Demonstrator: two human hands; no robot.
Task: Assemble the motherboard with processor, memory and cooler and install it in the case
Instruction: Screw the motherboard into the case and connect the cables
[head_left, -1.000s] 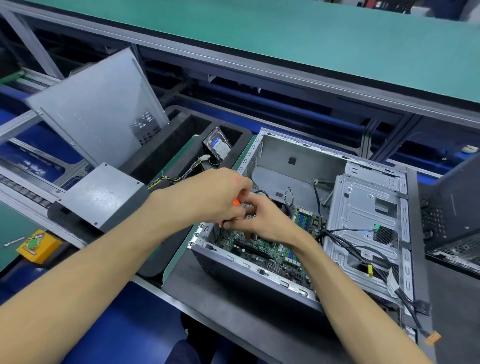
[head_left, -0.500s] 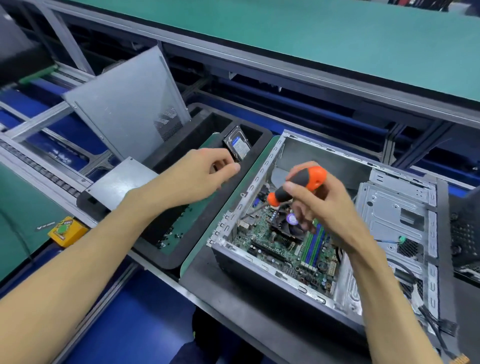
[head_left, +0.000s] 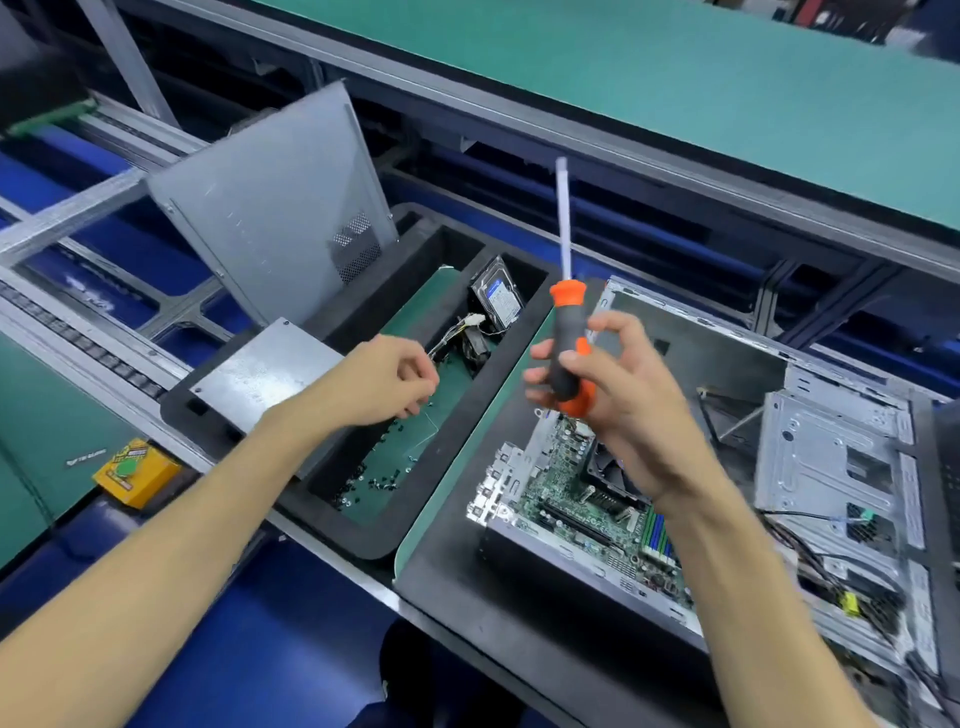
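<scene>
Orange-handled screwdriver (head_left: 567, 348) upright in right-hand fingers (head_left: 550, 375), above motherboard (head_left: 569, 488).

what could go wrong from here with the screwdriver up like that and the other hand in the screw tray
1. The right hand holds the screwdriver with its shaft pointing up, directly over the motherboard. A slip could drop it onto the board.
2. The left hand reaches over loose screws in the tray. A small screw could slip from the fingers on the way and fall into the open case among the cables.
</scene>
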